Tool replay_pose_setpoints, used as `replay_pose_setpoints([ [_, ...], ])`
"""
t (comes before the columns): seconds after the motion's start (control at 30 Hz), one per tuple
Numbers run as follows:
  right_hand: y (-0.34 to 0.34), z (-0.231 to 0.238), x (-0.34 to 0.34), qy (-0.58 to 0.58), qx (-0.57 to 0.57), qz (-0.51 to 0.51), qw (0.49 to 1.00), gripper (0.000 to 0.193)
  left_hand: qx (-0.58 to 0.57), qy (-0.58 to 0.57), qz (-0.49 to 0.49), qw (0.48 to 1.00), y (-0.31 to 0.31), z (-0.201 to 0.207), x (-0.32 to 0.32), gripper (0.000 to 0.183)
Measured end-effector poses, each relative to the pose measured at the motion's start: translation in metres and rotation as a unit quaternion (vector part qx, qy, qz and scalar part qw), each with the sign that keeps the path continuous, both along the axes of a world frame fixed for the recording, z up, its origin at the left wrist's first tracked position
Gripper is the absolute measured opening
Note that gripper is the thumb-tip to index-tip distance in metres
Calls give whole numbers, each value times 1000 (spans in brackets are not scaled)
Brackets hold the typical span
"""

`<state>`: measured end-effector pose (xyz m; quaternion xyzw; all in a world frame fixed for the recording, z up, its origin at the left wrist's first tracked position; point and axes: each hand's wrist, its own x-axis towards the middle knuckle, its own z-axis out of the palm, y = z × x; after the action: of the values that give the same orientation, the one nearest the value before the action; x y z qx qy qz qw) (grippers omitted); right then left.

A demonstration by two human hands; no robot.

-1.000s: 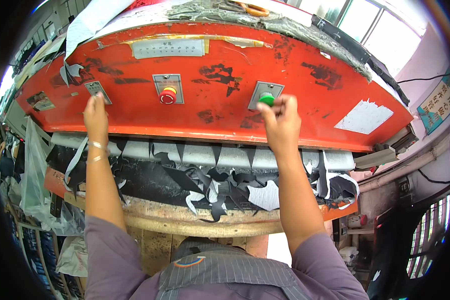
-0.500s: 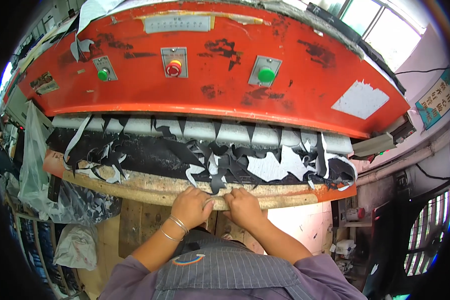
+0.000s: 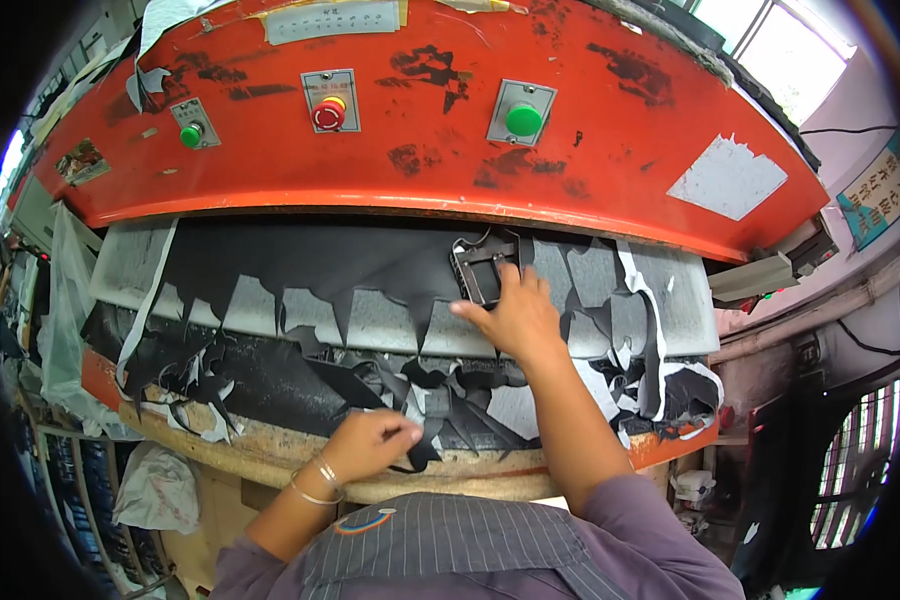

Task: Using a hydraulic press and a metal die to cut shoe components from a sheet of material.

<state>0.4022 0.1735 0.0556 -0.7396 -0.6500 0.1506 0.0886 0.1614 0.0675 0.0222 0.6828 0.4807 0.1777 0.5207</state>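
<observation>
My right hand [image 3: 523, 318] reaches over the white pad [image 3: 590, 332] with its fingers and thumb on the near part of a dark metal cutting die [image 3: 482, 258]. The die rests on a black sheet [image 3: 320, 255] with a jagged, cut-out near edge. My left hand [image 3: 373, 442], fingers curled in and nothing visible in them, hovers by the worn front edge [image 3: 300, 470] of the bed. Black scraps [image 3: 345, 383] and grey-white scraps [image 3: 515, 410] lie close to it.
The red press front [image 3: 410, 150] spans the far side, with two green buttons [image 3: 523, 120] and a red stop button [image 3: 329, 114]. More offcuts [image 3: 195, 385] litter the near ledge at left. Clear plastic sheeting [image 3: 70, 320] hangs at the left end.
The white pad and black sheet now extend farther out from under the press. My right hand has left the front edge for the die; my left hand has lifted off that edge.
</observation>
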Motion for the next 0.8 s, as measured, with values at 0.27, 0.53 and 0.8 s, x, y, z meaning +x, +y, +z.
replay_pose_setpoints([
  [0.27, 31, -25, 5, 84, 20, -65, 994, 71, 11, -117, 59, 991, 59, 12, 63, 20],
  [0.53, -71, -19, 66, 525, -32, 97, 845, 38, -271, -407, 107, 866, 56, 7, 92, 60],
  [0.8, -80, -5, 14, 531, -27, 66, 844, 40, -256, -253, 95, 928, 36, -20, 49, 22],
])
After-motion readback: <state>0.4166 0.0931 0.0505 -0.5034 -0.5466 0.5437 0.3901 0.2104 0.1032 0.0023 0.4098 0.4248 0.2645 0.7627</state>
